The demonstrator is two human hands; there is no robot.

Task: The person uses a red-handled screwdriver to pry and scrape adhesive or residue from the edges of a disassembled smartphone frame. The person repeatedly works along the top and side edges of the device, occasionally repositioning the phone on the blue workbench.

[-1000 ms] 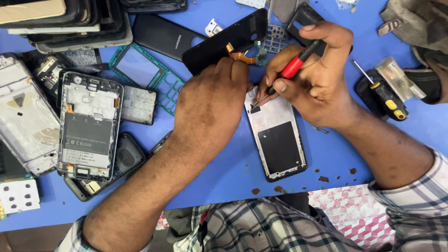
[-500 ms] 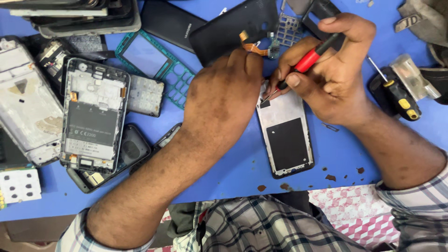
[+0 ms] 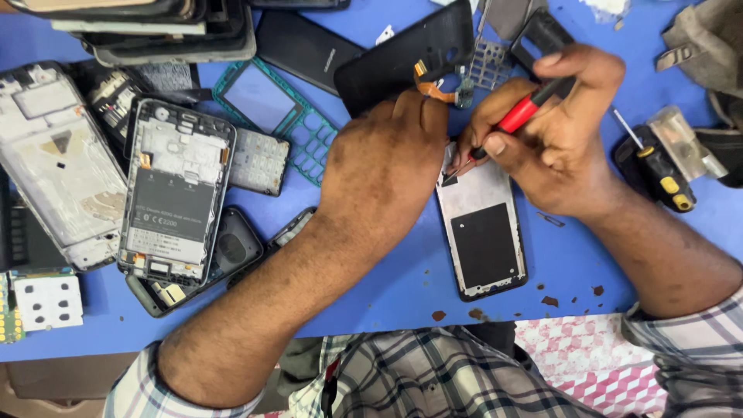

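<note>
An opened phone frame (image 3: 484, 228) lies flat on the blue surface (image 3: 387, 286), long axis running roughly away from the person, its top end tilted slightly to the left. Its inner side faces up: a grey metal plate with a dark rectangular patch over the lower half and a thin black rim around the edge. The top end is partly hidden under the two hands. A screwdriver (image 3: 520, 116) with a red handle and black cap is held slanted, cap up and to the right, its thin metal tip pointing down-left and meeting the top left corner of the frame.
</note>
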